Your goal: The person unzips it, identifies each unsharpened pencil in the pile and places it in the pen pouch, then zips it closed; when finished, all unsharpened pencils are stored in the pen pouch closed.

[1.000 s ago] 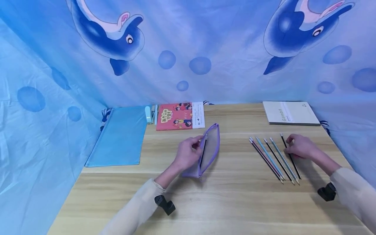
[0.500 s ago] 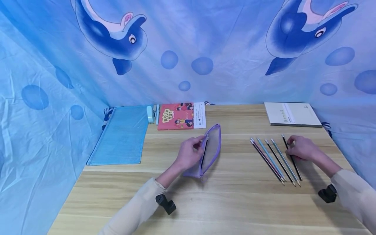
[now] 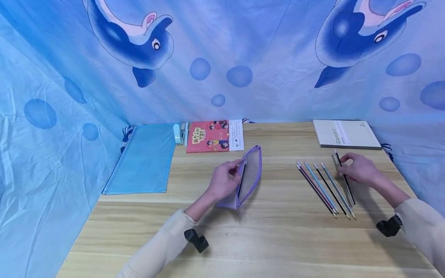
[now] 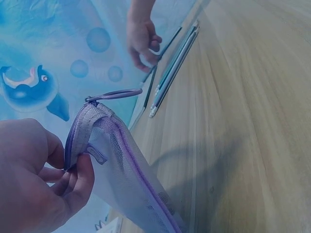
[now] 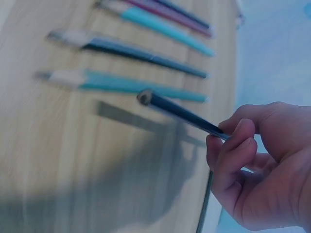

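Observation:
My left hand (image 3: 226, 179) pinches the zipped edge of a purple mesh pencil case (image 3: 252, 173) near the table's middle. The case gapes, and a black pencil (image 3: 242, 177) stands inside it. In the left wrist view, thumb and fingers grip the zip tape beside a ring pull (image 4: 116, 94). Over on the right, my right hand (image 3: 359, 170) pinches another black pencil (image 5: 180, 112), lifted off the wood with its shadow beneath. Left of that hand several pencils (image 3: 326, 189), black, light blue and dark red, lie side by side on the table.
A white notebook (image 3: 345, 134) lies at the back right. Along the back left are a red and white book (image 3: 213, 136), a light blue stapler (image 3: 177, 134) and a blue zip pouch (image 3: 142, 160). A blue dolphin-print curtain (image 3: 274, 58) hangs behind the wooden table (image 3: 271, 243).
My right hand has raised the black pencil from the table, and its shadow now shows apart from it. The left hand and the pencil case have stayed in place.

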`<state>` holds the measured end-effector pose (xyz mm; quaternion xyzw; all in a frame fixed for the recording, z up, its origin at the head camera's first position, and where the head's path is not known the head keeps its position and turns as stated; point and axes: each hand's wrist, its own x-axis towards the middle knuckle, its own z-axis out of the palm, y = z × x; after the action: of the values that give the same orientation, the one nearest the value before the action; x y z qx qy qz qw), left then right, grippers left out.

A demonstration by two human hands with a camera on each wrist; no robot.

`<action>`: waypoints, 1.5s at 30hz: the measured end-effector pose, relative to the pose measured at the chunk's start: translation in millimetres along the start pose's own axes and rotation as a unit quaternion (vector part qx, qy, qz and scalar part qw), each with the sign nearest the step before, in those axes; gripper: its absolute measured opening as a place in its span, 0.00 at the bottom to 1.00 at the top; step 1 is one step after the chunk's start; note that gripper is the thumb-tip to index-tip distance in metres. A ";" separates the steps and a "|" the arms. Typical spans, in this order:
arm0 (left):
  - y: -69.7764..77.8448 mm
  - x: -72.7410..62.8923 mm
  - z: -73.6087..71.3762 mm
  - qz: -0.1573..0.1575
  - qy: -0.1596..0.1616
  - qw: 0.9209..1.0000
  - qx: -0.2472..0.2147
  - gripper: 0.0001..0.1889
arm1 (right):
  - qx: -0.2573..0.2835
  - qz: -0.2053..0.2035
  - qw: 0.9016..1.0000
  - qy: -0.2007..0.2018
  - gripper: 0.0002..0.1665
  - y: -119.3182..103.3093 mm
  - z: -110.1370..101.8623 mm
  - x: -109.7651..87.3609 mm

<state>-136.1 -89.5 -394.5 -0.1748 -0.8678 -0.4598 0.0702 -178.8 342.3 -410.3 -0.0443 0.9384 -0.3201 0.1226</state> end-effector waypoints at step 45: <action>1.2 -0.8 -0.6 0.008 0.001 1.000 0.007 0.22 | 0.419 -0.023 0.905 -0.068 0.12 -187.3 63.3 8.2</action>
<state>-135.0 -89.5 -393.5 -0.1808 -0.8696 -0.4530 0.0766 -169.6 155.4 -345.8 -0.0324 0.7060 -0.6825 0.1862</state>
